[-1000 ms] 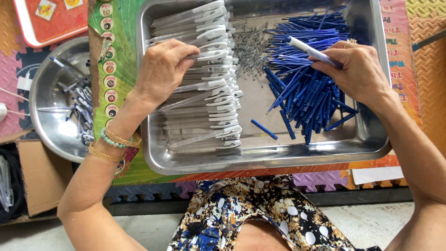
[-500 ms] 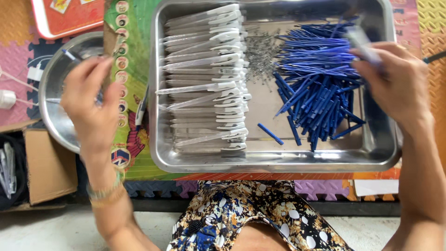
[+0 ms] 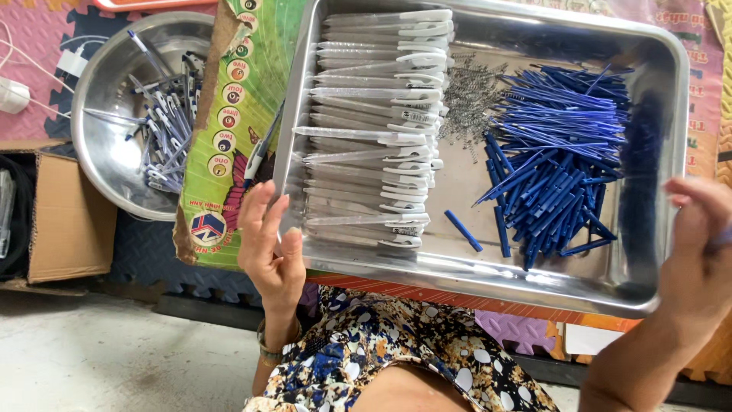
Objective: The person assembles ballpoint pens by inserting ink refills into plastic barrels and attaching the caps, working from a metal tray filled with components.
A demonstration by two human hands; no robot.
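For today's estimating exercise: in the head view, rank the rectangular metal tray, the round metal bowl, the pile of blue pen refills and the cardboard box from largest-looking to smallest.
1. rectangular metal tray
2. round metal bowl
3. pile of blue pen refills, close to the bowl, so this ranking is unsure
4. cardboard box, though the frame edge cuts it off

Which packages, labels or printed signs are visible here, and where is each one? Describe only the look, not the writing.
Printed board: under the steel tray, left side; green, numbered coloured circles, torn brown edge.
Cardboard box: far left, on the floor; plain brown, open.
Foam mats: upper left; pink, puzzle-edged.
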